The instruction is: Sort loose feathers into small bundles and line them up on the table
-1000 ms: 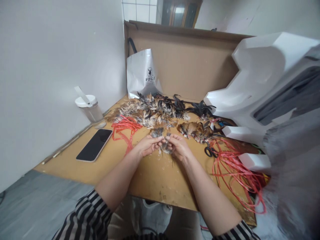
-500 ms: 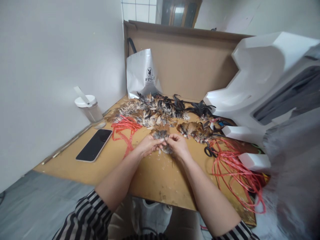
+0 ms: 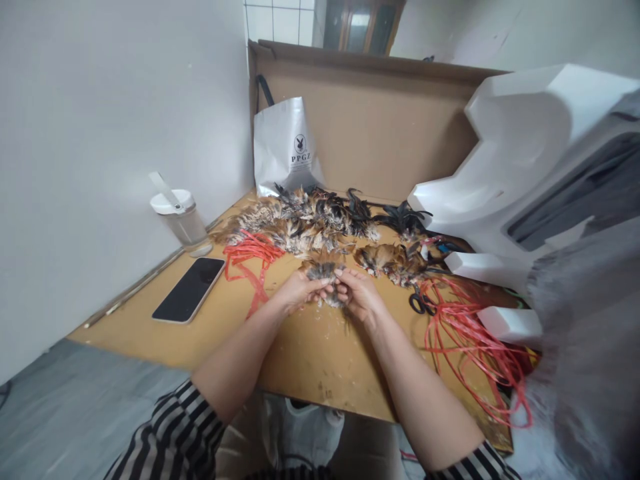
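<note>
Between my hands is a bunch of brown and grey feathers (image 3: 323, 269), held low over the wooden table (image 3: 320, 360). My left hand (image 3: 304, 291) pinches it from the left side, thumb on top. On the other side my right hand (image 3: 357, 291) grips it with thumb and forefinger, the other fingers curled beneath. The two hands nearly meet. More grey fluff shows under the fingers. Just beyond lies a long pile of brown, white and black feathers (image 3: 295, 223), and a smaller brown feather heap (image 3: 390, 260) sits to the right.
Red plastic strips (image 3: 253, 248) lie left of my hands; a larger red tangle (image 3: 470, 340) spreads at right beside black-handled scissors (image 3: 420, 303). A phone (image 3: 189, 290) and a lidded cup (image 3: 183, 220) are at left. Behind stand a silver bag (image 3: 280, 147) and white foam (image 3: 525, 133).
My right hand has shifted slightly right and turned, so more of its curled fingers shows. The left hand stays almost in place on the feathers.
</note>
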`<control>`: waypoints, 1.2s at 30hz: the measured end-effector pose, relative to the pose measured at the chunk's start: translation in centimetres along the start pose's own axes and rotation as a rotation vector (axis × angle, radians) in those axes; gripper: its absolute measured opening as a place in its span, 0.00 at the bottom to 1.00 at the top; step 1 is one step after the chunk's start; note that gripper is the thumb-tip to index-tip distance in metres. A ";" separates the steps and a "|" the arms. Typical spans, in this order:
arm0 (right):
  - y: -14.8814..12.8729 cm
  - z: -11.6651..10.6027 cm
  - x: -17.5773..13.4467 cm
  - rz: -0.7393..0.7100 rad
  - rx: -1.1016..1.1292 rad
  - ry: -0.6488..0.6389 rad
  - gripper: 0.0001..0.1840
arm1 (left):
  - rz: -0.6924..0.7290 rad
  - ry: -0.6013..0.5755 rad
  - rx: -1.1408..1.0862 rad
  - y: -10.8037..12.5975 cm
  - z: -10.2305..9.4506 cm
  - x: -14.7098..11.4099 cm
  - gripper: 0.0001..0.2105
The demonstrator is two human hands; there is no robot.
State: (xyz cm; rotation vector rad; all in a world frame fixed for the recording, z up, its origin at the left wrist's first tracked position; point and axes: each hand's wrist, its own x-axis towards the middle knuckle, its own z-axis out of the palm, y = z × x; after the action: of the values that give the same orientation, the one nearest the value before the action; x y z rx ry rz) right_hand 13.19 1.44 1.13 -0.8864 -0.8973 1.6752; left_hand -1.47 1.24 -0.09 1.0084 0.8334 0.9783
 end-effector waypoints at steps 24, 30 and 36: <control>1.2 0.9 -0.1 -0.098 -0.108 0.092 0.18 | -0.001 -0.044 0.000 -0.4 -0.1 0.1 0.13; 1.2 0.7 0.0 -0.082 -0.058 0.051 0.18 | 0.016 -0.018 -0.013 -0.4 -0.1 0.0 0.13; 0.8 0.2 0.2 -0.084 -0.173 0.070 0.15 | 0.052 0.023 0.059 0.0 0.0 0.1 0.12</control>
State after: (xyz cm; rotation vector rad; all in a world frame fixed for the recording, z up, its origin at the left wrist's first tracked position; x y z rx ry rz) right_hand 12.67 1.41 0.51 -1.0038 -1.0290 1.5016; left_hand -1.46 1.28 -0.15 1.0752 0.8628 1.0158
